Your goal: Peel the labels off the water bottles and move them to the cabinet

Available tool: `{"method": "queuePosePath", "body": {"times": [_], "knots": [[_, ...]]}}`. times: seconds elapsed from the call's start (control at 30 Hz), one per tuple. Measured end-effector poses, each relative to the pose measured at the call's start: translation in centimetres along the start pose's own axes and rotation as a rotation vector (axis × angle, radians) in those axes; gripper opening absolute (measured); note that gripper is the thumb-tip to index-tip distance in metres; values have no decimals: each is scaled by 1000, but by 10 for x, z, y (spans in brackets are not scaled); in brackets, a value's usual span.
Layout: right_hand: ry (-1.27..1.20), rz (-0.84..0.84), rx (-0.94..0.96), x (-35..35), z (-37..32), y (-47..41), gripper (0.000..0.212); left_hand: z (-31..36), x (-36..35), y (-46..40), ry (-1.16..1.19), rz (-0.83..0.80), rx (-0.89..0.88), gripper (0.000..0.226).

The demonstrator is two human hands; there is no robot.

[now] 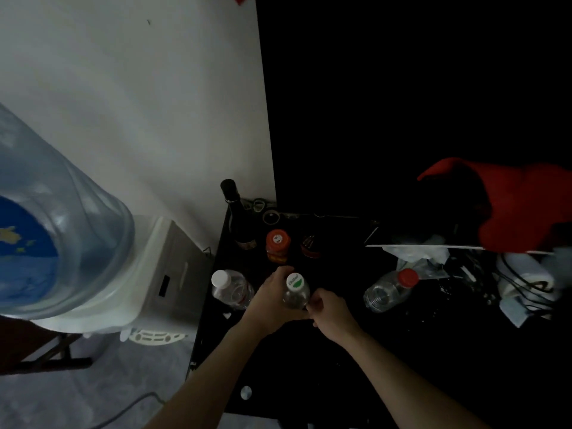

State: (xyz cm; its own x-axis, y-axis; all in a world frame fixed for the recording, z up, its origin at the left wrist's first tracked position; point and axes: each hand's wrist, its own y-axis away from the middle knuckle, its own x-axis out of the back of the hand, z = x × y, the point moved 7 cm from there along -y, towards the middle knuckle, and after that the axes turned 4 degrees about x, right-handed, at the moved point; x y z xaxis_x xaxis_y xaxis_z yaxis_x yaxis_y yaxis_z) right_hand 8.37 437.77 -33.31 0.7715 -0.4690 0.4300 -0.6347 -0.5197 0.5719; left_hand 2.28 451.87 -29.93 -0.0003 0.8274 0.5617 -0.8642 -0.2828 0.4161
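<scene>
A clear water bottle with a white and green cap [296,291] stands upright on the black cabinet top [387,351]. My left hand [272,300] is wrapped round its left side. My right hand [329,311] touches its lower right side with curled fingers, pinching at the bottle wall; whether a label is there I cannot tell. A second clear bottle with a white cap [230,287] stands just left of my left hand. A third clear bottle with a red cap [390,289] lies tilted to the right.
A dark wine bottle [238,218], an orange-capped jar [278,244] and a dark jar [311,246] stand behind. A water dispenser with a blue jug [62,227] is at left. Red cloth [523,205], crumpled paper and cables clutter the right.
</scene>
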Motion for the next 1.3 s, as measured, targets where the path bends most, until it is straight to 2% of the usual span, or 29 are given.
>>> {"method": "queuePosePath", "body": {"times": [0.07,0.1,0.17,0.3,0.4,0.53,0.7,0.87,0.97,1.03,1.17,1.3], "knots": [[-19,17,31,10,-6,10,13,7,11,13,-78,22,13,108],[-14,14,52,15,-10,15,13,9,19,21,-112,40,21,107],[11,4,87,30,-20,26,12,15,39,38,-209,70,54,91],[64,40,185,67,-50,46,14,41,82,64,-396,157,79,39],[110,143,281,99,-76,69,18,92,109,71,-401,280,-9,26],[184,180,355,147,-112,109,11,175,111,58,-569,255,-131,37],[284,426,406,239,-133,174,8,258,98,52,-774,185,-261,45],[404,684,270,297,-114,236,9,309,63,66,-917,221,-242,65],[469,818,161,312,-92,274,19,345,29,79,-950,227,-335,66],[518,813,34,316,-69,296,26,362,8,86,-930,180,-380,66],[424,675,-169,319,-7,345,31,390,-45,101,-962,57,-473,65],[375,710,-321,321,55,410,46,424,-107,129,-1018,-79,-597,64]]}}
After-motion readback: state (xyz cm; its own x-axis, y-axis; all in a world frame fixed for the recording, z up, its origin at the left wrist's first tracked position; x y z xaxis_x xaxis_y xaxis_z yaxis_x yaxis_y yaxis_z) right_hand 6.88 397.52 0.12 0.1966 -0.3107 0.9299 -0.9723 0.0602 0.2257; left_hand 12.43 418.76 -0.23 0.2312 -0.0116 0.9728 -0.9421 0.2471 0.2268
